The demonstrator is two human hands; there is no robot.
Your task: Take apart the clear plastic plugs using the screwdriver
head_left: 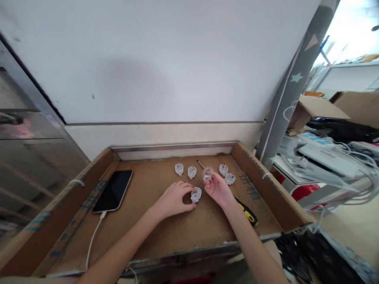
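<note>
Right forearm (pixel 251 240) partly hides screwdriver (pixel 251 217); right hand (pixel 219 190) pinches clear plug (pixel 207 172); left hand (pixel 175 199) pinches another; phone (pixel 114 191) leftward

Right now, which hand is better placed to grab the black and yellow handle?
Probably the right hand: the handle lies beside its forearm, and the left hand is farther off. The right holds a clear piece, so it would need freeing first.
</note>
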